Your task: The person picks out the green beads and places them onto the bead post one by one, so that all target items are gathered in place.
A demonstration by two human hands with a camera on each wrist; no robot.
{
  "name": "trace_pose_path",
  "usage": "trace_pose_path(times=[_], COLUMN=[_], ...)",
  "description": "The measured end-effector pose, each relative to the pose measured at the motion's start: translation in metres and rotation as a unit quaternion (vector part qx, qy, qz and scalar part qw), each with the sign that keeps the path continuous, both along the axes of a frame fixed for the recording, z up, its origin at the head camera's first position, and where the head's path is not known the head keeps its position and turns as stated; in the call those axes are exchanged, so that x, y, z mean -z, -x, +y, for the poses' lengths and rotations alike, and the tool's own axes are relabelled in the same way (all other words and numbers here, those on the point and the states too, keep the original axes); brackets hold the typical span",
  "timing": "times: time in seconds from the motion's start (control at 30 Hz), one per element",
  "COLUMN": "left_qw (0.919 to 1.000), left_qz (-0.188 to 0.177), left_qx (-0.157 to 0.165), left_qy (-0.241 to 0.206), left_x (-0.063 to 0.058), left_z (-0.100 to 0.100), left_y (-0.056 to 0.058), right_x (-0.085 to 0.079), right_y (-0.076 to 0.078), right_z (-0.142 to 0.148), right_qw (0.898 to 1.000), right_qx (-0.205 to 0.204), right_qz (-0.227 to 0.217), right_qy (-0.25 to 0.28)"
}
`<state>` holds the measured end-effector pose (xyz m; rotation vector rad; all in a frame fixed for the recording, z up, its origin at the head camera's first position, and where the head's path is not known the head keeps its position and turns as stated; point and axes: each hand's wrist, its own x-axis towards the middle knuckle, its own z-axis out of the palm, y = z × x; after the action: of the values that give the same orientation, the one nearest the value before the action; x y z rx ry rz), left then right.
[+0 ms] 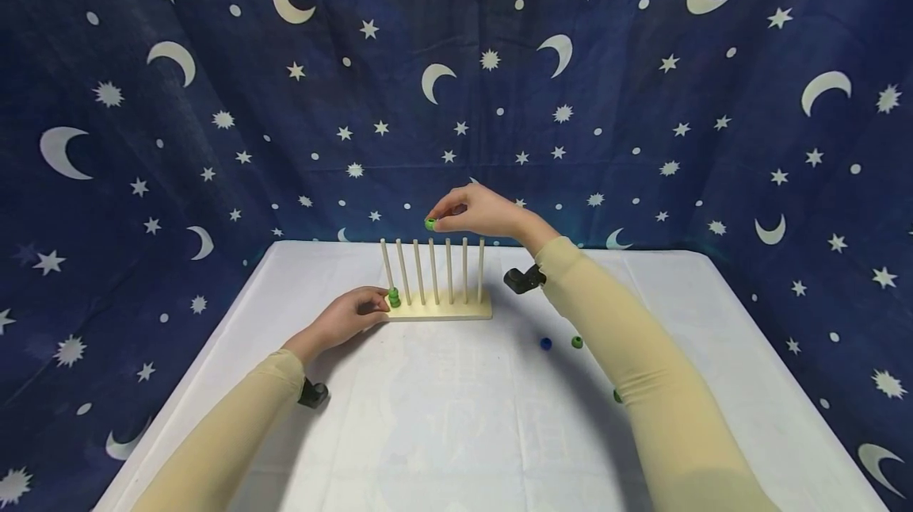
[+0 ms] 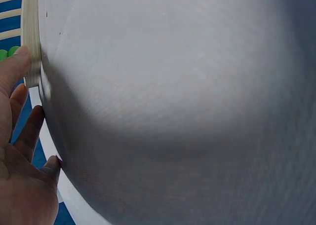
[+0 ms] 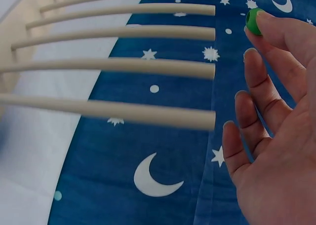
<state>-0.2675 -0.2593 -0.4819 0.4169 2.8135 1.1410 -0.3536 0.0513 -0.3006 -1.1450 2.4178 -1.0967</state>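
A pale wooden peg stand (image 1: 449, 311) with several upright pegs stands on the table. Green beads (image 1: 394, 299) are stacked low on its leftmost peg. My left hand (image 1: 345, 318) holds the left end of the base, its thumb (image 2: 17, 64) against the wood. Raised above the middle pegs, my right hand (image 1: 488, 212) pinches a green bead (image 3: 254, 21) between thumb and index finger. In the right wrist view the bead's hole shows, and the other fingers are spread apart beyond the peg tips.
To the right of the stand lie a blue bead (image 1: 545, 343) and a green bead (image 1: 577, 342). Another green bead (image 1: 617, 396) is partly hidden by the right sleeve. A white cloth covers the table (image 1: 442, 417); a dark blue star-and-moon curtain (image 1: 399, 84) hangs behind it.
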Motion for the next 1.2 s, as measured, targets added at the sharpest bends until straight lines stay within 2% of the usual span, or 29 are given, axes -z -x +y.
trace_pose_path(times=[0.6,1.0,1.2], left_qw=[0.9999,0.9999,1.0], left_qz=[-0.014,0.008,0.004], left_qx=[-0.007,0.008,0.006], left_qy=[0.002,0.001,-0.002], left_x=[-0.002,0.002,0.0], left_z=[0.0,-0.002,-0.001], left_y=[0.0,0.0,-0.001], right_x=[0.008,0.01,0.01], right_y=[0.001,-0.001,-0.003], right_z=[-0.036,-0.056,-0.066], right_qw=[1.0,0.999,0.999], right_qx=[-0.025,-0.041,-0.047], right_qz=[0.005,-0.007,-0.011], right_qy=[0.016,0.016,0.01])
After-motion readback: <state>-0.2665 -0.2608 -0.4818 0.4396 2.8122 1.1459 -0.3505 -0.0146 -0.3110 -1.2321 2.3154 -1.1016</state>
